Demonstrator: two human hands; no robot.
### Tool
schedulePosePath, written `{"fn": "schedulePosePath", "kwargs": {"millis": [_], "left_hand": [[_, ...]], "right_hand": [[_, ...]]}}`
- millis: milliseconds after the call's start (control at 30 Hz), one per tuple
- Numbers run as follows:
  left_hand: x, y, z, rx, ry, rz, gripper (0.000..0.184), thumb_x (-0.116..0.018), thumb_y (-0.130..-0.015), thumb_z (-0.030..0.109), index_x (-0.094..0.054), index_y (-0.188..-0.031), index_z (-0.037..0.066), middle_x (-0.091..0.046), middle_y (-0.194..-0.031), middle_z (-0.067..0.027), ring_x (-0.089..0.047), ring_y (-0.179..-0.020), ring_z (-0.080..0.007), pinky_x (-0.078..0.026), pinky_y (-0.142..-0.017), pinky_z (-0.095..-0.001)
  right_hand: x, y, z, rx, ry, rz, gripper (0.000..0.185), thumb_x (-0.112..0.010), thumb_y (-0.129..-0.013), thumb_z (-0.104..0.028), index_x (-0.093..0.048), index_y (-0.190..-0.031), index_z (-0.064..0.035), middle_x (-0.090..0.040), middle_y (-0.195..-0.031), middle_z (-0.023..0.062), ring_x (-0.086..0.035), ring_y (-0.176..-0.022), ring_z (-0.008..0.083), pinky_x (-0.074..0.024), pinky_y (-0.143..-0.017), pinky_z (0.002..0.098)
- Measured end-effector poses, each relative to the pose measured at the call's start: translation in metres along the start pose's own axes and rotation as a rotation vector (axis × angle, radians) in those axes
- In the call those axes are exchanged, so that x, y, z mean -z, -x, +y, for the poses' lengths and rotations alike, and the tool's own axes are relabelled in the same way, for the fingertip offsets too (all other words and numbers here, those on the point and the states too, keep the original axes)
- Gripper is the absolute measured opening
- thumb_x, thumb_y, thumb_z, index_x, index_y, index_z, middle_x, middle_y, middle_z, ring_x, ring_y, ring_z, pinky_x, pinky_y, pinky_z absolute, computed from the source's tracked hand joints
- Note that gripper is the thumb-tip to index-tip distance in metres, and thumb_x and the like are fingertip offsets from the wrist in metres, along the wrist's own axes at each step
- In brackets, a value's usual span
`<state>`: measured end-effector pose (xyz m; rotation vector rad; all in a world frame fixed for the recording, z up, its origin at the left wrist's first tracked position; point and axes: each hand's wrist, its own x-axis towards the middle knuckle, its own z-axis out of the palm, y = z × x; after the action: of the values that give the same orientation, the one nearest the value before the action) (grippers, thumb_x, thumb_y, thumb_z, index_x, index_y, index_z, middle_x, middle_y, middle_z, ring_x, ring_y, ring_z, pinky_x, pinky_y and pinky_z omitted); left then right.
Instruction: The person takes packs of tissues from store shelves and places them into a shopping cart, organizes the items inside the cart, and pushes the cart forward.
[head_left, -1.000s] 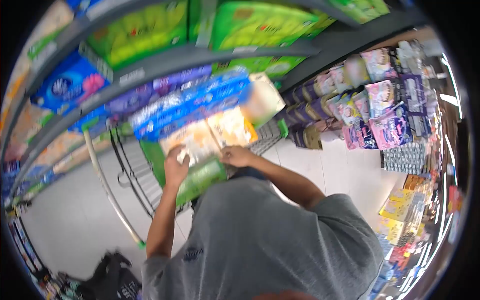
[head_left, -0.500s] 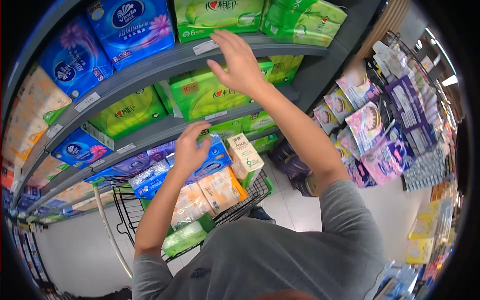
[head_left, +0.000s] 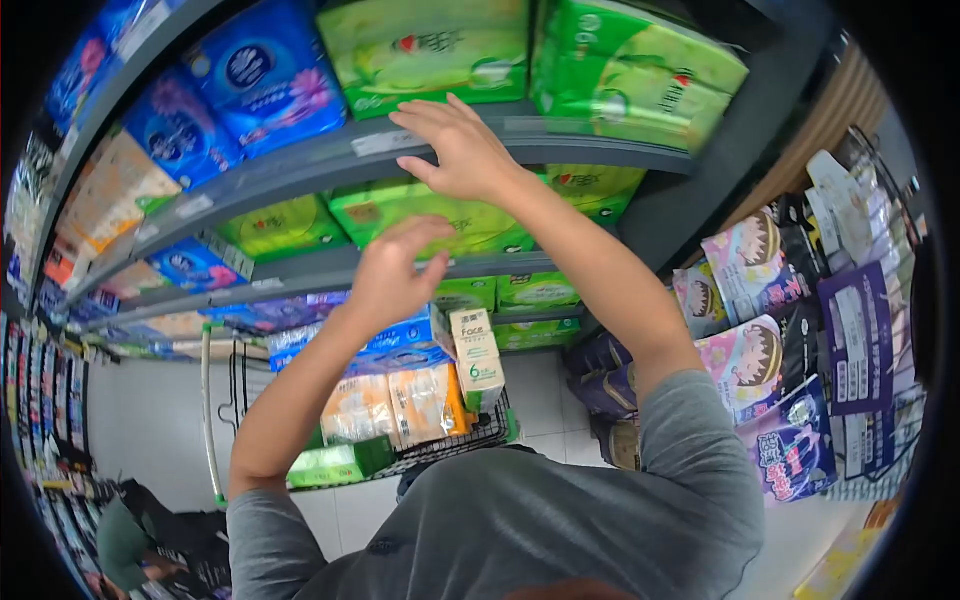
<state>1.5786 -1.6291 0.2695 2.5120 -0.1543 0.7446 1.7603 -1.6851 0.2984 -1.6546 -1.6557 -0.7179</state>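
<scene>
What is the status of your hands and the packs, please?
Left hand open, empty. Right hand open, empty, by shelf edge. Green pack just above right hand, ungrasped. Loaded cart below; no blockage seen.

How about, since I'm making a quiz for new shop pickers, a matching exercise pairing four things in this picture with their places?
Things
1. Cream rectangular pack printed "Face"
2. Green-and-white plastic-wrapped pack
3. Purple rectangular package with white printing
4. The person's bare right hand

Places
A. In front of a grey shelf edge
B. Toward the picture's right side, outside the cart
C. At the right-hand end of the black wire cart
D. On the cart's near side, close to the grey shirt

Pairs: 1-C, 2-D, 3-B, 4-A
</scene>
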Motion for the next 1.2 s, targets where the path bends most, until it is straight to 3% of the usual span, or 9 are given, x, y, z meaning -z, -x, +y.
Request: {"fn": "schedulePosePath", "kwargs": {"millis": [167, 300, 433, 533, 700, 833, 900, 1067, 1200], "left_hand": [[0.023, -0.082, 0.022, -0.138, -0.045, 0.143, 0.033, -0.064, -0.076, 0.008, -0.060, -0.107, 0.000, -0.063, -0.104, -0.0153, -0.061, -0.100, -0.0276, -0.047, -0.086, -0.0343], [0.012, -0.157, 0.031, -0.015, 0.141, 0.088, 0.051, -0.065, -0.077, 0.019, -0.049, -0.121, -0.002, -0.055, -0.121, -0.0166, -0.054, -0.110, -0.0289, -0.044, -0.091, -0.0362], [-0.002, -0.215, 0.059, 0.263, 0.443, 0.060, 0.071, -0.069, -0.073, 0.029, -0.040, -0.129, -0.005, -0.045, -0.131, -0.0219, -0.048, -0.118, -0.0313, -0.041, -0.096, -0.0416], [-0.013, -0.250, 0.050, 0.411, 0.654, -0.182, 0.077, -0.070, -0.074, 0.034, -0.035, -0.132, -0.004, -0.036, -0.138, -0.0226, -0.037, -0.127, -0.0353, -0.033, -0.101, -0.0516], [-0.022, -0.259, 0.057, 0.396, 0.619, -0.291, 0.084, -0.065, -0.077, 0.048, -0.028, -0.138, 0.004, -0.026, -0.140, -0.0247, -0.023, -0.130, -0.0465, -0.025, -0.104, -0.0572], [-0.015, -0.249, 0.063, 0.424, 0.648, -0.261, 0.085, -0.064, -0.079, 0.046, -0.026, -0.138, -0.002, -0.028, -0.142, -0.0220, -0.028, -0.131, -0.0373, -0.025, -0.104, -0.0558], [-0.003, -0.228, 0.086, 0.317, 0.782, -0.027, 0.055, -0.064, -0.083, 0.017, -0.039, -0.128, 0.000, -0.052, -0.120, -0.0101, -0.050, -0.109, -0.0205, -0.042, -0.090, -0.0321], [0.017, -0.191, 0.083, -0.208, 0.864, 0.036, 0.067, -0.063, -0.086, 0.027, -0.027, -0.137, 0.003, -0.046, -0.128, -0.0130, -0.045, -0.116, -0.0209, -0.037, -0.097, -0.0328], [0.042, -0.122, 0.093, -0.091, 0.751, 0.055, 0.073, -0.061, -0.085, 0.044, -0.030, -0.134, 0.001, -0.050, -0.120, -0.0134, -0.048, -0.111, -0.0201, -0.039, -0.095, -0.0326]], "right_hand": [[0.099, 0.005, 0.030, -0.106, 0.076, 0.802, 0.015, -0.063, -0.074, -0.009, -0.064, -0.089, -0.0054, -0.063, -0.093, 0.0111, -0.056, -0.094, 0.0290, -0.0424, -0.085, 0.0373], [0.160, 0.039, 0.108, -0.492, 0.488, 1.287, 0.030, -0.059, -0.080, -0.017, -0.057, -0.103, 0.0025, -0.057, -0.101, 0.0176, -0.049, -0.099, 0.0353, -0.0342, -0.094, 0.0408], [0.199, 0.067, 0.162, -0.864, 0.474, 1.203, 0.044, -0.050, -0.088, -0.030, -0.051, -0.116, 0.0033, -0.055, -0.110, 0.0201, -0.050, -0.101, 0.0383, -0.0358, -0.093, 0.0428], [0.214, 0.078, 0.173, -1.074, -0.180, 0.800, 0.061, -0.039, -0.092, -0.046, -0.043, -0.126, 0.0045, -0.051, -0.120, 0.0205, -0.052, -0.105, 0.0366, -0.0389, -0.091, 0.0420], [0.218, 0.068, 0.156, -0.883, -0.870, 0.927, 0.060, -0.032, -0.095, -0.051, -0.045, -0.127, -0.0022, -0.048, -0.128, 0.0129, -0.048, -0.115, 0.0276, -0.0387, -0.096, 0.0398], [0.222, 0.058, 0.135, -0.804, -0.846, 0.939, 0.057, -0.034, -0.095, -0.049, -0.046, -0.125, -0.0025, -0.050, -0.127, 0.0126, -0.049, -0.113, 0.0275, -0.0378, -0.097, 0.0393], [0.221, 0.050, 0.119, -0.694, -0.805, 0.992, 0.054, -0.038, -0.094, -0.047, -0.048, -0.123, -0.0027, -0.052, -0.124, 0.0117, -0.050, -0.112, 0.0268, -0.0381, -0.096, 0.0393], [0.222, 0.032, 0.072, -0.403, -0.672, 1.045, 0.053, -0.034, -0.094, -0.046, -0.052, -0.119, -0.0031, -0.055, -0.120, 0.0108, -0.050, -0.111, 0.0262, -0.0374, -0.095, 0.0404], [0.192, 0.047, 0.032, -0.441, -0.636, 1.128, 0.057, -0.035, -0.088, -0.048, -0.054, -0.114, -0.0008, -0.058, -0.109, 0.0109, -0.051, -0.108, 0.0263, -0.0368, -0.096, 0.0421]]}}
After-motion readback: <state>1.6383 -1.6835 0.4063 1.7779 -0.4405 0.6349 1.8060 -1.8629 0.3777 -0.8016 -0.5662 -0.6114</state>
